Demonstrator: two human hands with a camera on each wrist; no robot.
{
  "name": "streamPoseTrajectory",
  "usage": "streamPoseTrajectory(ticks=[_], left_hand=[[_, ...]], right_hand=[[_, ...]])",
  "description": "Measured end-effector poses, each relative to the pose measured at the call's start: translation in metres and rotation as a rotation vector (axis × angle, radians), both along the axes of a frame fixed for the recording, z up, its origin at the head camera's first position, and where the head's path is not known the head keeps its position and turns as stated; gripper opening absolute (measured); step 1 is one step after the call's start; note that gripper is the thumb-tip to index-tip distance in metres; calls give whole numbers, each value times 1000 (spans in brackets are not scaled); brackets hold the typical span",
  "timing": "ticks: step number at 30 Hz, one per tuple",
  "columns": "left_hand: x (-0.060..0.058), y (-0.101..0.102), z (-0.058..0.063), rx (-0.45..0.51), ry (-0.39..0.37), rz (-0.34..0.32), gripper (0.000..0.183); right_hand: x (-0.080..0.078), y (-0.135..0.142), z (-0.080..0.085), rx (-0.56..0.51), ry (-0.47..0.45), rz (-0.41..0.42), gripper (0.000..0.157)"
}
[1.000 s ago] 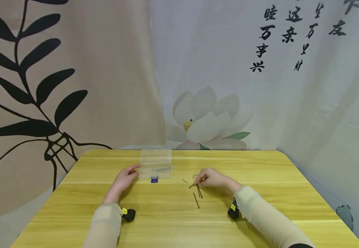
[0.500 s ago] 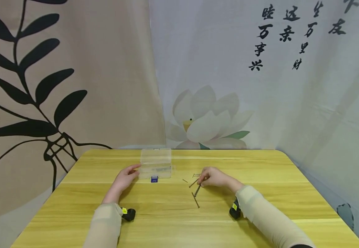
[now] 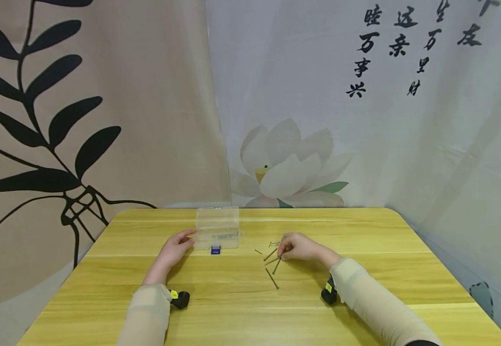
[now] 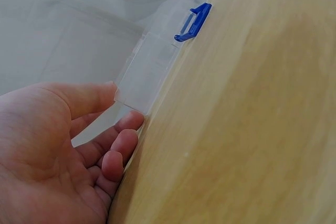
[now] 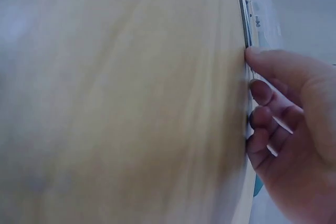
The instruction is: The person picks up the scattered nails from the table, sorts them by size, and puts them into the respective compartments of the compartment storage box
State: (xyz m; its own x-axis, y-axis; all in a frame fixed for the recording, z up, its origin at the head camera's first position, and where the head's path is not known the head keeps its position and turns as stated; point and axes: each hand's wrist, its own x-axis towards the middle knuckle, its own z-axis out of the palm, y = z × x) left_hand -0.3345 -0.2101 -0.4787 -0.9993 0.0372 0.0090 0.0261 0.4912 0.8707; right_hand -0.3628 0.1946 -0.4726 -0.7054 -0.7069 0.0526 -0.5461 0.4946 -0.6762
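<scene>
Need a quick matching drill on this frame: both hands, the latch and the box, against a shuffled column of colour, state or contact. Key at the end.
1. left hand
2. right hand
3. latch
4. box

A. holding a fastener
B. clear, lid up
C. touching the box's left end
D. blue

Pairs: 1-C, 2-A, 3-D, 4-B
</scene>
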Motion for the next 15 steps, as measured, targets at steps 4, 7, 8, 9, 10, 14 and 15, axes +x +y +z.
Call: streamPoseTrajectory(ticks=[4, 7, 8, 9, 10, 14, 15], left_hand=[[-2, 0, -1, -3, 8, 2, 40], [-3, 0, -2, -3, 11, 5, 40], [-3, 0, -2, -5, 12, 5, 39], [-3, 0, -2, -5, 13, 6, 39], [-3, 0, -2, -4, 13, 5, 40], [-3, 1, -1, -2, 8, 9, 40], [-2, 1, -1, -1, 6, 9, 40]], right_hand=[[0, 1, 1, 12, 13, 6, 8], [-1, 1, 0, 15, 5, -13, 8], [-1, 2, 0, 14, 1, -20, 8], [-1, 2, 0, 13, -6, -27, 8], [-1, 2, 0, 11, -14, -35, 8], [0, 3, 3, -21, -51, -57, 9], [1, 4, 3, -35, -60, -62, 8]])
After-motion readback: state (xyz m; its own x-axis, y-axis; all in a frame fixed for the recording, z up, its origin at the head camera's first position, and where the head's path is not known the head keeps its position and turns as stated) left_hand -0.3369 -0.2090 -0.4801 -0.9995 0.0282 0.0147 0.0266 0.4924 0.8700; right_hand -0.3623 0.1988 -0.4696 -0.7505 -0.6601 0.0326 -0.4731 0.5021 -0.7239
